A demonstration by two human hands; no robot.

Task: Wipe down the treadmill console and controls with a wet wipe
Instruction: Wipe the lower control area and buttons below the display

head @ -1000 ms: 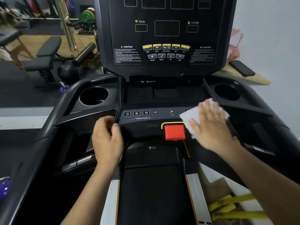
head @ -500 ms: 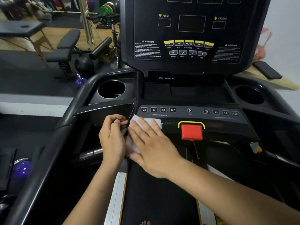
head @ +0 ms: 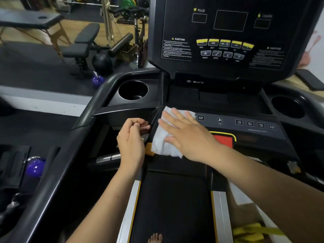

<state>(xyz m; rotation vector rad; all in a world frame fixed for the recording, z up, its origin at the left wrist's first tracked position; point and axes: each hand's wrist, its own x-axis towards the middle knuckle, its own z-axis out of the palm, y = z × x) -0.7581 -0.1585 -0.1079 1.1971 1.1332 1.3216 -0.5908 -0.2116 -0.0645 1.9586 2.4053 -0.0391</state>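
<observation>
The black treadmill console [head: 231, 50] rises ahead, with a lower control strip [head: 245, 123] of numbered buttons and a red stop button [head: 223, 141] below it. My right hand [head: 189, 135] lies flat with spread fingers on a white wet wipe [head: 161, 142], pressing it against the left end of the control strip. My left hand [head: 132, 139] sits just left of the wipe with its fingers curled at the edge of the console's left housing. I cannot tell whether it holds anything.
Round cup holders sit at the left [head: 133, 90] and right [head: 287, 106] of the console. The belt [head: 171, 204] runs below, with a bare foot [head: 155, 238] on it. A bench [head: 82, 42], a black ball [head: 102, 63], purple kettlebells [head: 35, 167] and a phone [head: 310, 81] lie around.
My right hand swept the wipe from the right end of the control strip, past the red stop button, to its left end. My left hand stayed at the left housing.
</observation>
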